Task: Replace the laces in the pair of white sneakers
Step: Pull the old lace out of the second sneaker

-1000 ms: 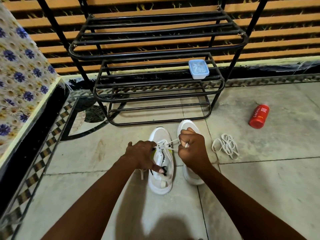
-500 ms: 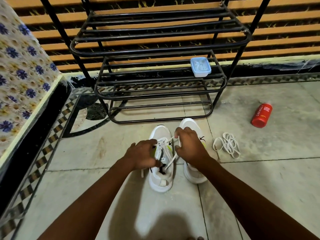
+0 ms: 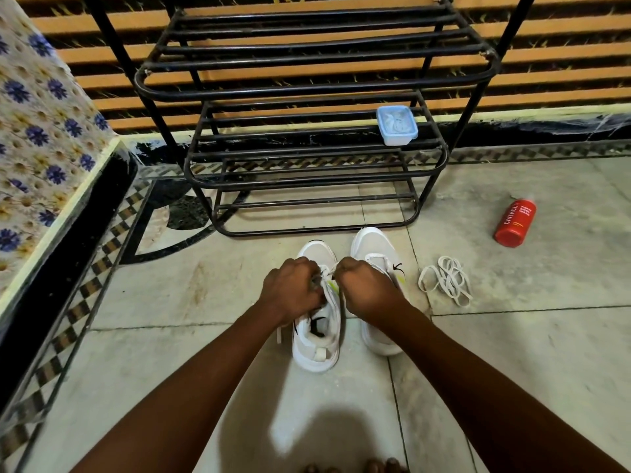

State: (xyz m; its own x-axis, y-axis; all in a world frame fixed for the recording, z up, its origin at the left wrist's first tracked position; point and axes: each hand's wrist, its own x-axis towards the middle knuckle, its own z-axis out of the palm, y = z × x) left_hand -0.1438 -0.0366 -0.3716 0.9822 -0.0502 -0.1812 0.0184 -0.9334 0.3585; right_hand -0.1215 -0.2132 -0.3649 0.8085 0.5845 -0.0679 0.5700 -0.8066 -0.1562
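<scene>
Head view looks down on a pale tiled floor [image 3: 177, 353] whose left edge carries a dark checkered border. A black metal shoe rack [image 3: 307, 138] stands against the striped wall at the far side, with a small blue-lidded container [image 3: 397, 125] on the right end of its middle shelf. At the left a flowered cloth [image 3: 37, 138] covers a raised surface. Just in front of the rack the two white sneakers sit side by side, toes toward it: the left sneaker [image 3: 317, 349] directly under both hands, the right sneaker [image 3: 374, 245] touching or nearly touching it. The left hand [image 3: 290, 290] is curled in a fist over the left sneaker's eyelets, gripping the lace [image 3: 330, 272]; the right hand [image 3: 367, 288] is likewise curled, pinching the same lace where a short white stretch shows between the two fists. A loose bundle of white laces [image 3: 447, 279] lies on the floor just right of the right sneaker. A red bottle [image 3: 515, 222] lies on its side farther right, well apart from the shoes.
</scene>
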